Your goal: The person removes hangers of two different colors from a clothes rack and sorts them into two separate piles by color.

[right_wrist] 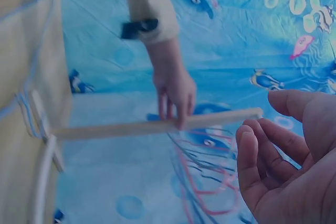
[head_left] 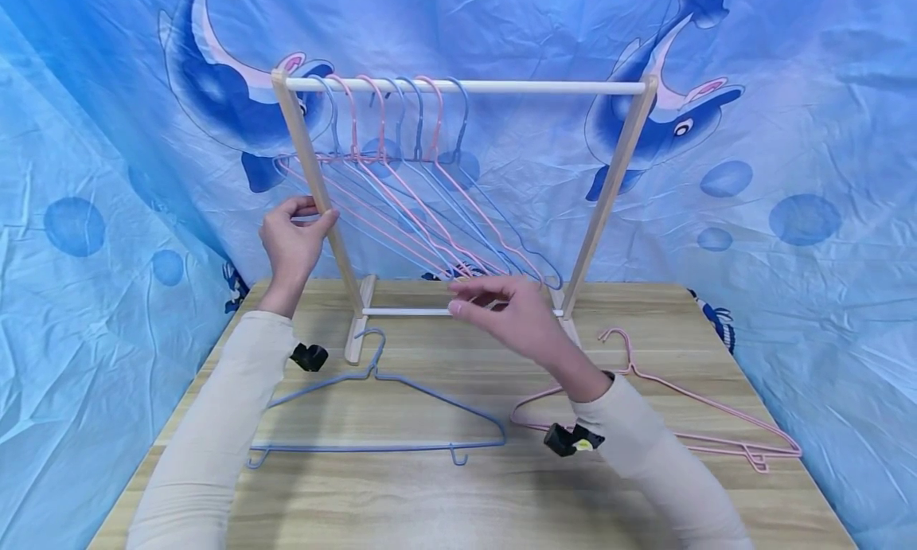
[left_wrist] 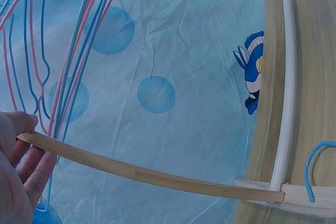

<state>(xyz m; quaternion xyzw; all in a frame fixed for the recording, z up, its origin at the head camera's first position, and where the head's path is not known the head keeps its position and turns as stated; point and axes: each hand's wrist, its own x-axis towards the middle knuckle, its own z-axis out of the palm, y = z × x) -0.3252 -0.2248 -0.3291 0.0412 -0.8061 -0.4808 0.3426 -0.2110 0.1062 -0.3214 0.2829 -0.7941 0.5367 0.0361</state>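
My left hand (head_left: 294,243) pinches the left wooden post (head_left: 344,271) of a clothes rack, thumb on the near side and fingers behind, as the left wrist view also shows. Several pink and blue hangers (head_left: 436,120) hang by their hooks from the left half of the rack's white top rod (head_left: 530,87). In front of their lower ends hovers my right hand (head_left: 516,311), its fingers loosely bent. The right wrist view shows a gap between thumb and fingers (right_wrist: 249,156), with nothing held there.
On the wooden table (head_left: 430,502) lies a blue hanger (head_left: 358,449) at the left front. A pink hanger (head_left: 629,351) lies at the right, partly hidden by my right forearm. The rack's lower white bar (head_left: 408,312) runs close above the table. Behind hangs a blue dolphin-print cloth (head_left: 530,25).
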